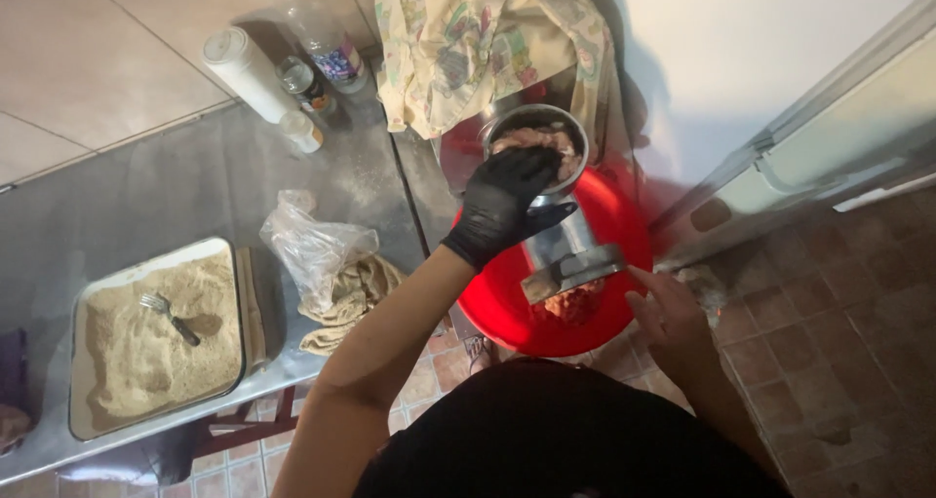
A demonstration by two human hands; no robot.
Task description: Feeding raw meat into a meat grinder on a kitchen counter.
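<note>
My left hand (505,201), in a black glove, presses down on raw pinkish meat (546,143) in the round metal hopper (499,128) of a meat grinder (570,254). Ground meat (573,303) comes out below the grinder's outlet into a big red basin (624,215). My bare right hand (665,308) rests at the basin's right rim, fingers loosely curled, one finger pointing toward the grinder outlet. It holds nothing that I can see.
A steel counter (175,186) on the left carries a tray of breadcrumbs (146,342) with a fork (168,315), a crumpled plastic bag (312,245), a cloth (356,293), bottles (322,40) and a white container (249,69). A patterned cloth (478,40) hangs behind. Tiled floor (838,323) lies to the right.
</note>
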